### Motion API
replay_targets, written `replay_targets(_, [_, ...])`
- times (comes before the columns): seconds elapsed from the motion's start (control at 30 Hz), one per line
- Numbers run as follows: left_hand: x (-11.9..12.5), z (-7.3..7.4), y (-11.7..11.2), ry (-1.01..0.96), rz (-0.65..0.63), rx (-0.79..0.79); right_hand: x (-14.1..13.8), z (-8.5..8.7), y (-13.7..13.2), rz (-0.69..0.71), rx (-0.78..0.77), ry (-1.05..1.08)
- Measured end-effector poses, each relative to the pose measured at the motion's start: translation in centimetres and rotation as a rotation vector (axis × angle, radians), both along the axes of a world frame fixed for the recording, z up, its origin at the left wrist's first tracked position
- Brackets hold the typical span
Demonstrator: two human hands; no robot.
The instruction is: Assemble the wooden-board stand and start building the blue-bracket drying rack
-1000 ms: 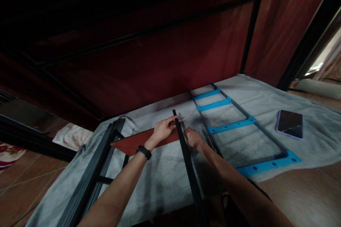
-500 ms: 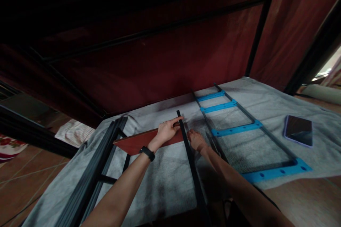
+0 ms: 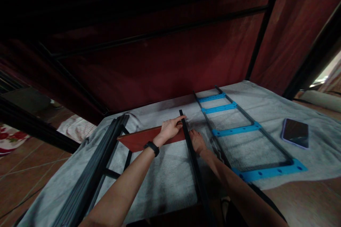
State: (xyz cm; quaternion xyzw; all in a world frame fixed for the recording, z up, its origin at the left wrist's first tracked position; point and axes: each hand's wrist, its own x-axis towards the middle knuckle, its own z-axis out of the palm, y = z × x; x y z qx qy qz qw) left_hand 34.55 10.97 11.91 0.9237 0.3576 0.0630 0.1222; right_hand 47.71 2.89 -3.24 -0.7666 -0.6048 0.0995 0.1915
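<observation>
My left hand [image 3: 170,129], with a black watch at the wrist, is closed over the end of a reddish-brown board [image 3: 141,139] where it meets a long black metal bar [image 3: 193,159]. Just right of that bar, my right hand [image 3: 197,140] presses against its side with fingers curled; what it pinches is hidden. Board and bar lie on a grey cloth [image 3: 165,181].
A black frame with blue crosspieces [image 3: 234,129] lies to the right on the cloth. A phone [image 3: 295,133] rests further right. A bundle of black bars [image 3: 96,170] lies on the left. A dark red fabric wall with black poles stands behind. Brown tiled floor surrounds the cloth.
The view has shifted a little; both hands stay at the joint of board and bar, with my right hand slightly lower along the bar.
</observation>
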Motion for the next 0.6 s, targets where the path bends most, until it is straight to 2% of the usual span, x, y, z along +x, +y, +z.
replay_targets(0.43, [0.0, -0.3, -0.4, 0.037, -0.004, 0.081, 1.0, 0.4, 0.1, 0.084, -0.026, 0.07])
replay_targets(0.6, [-0.1, -0.4, -0.3, 0.04, -0.027, 0.089, 0.9, 0.0, 0.3, 0.083, 0.036, 0.146])
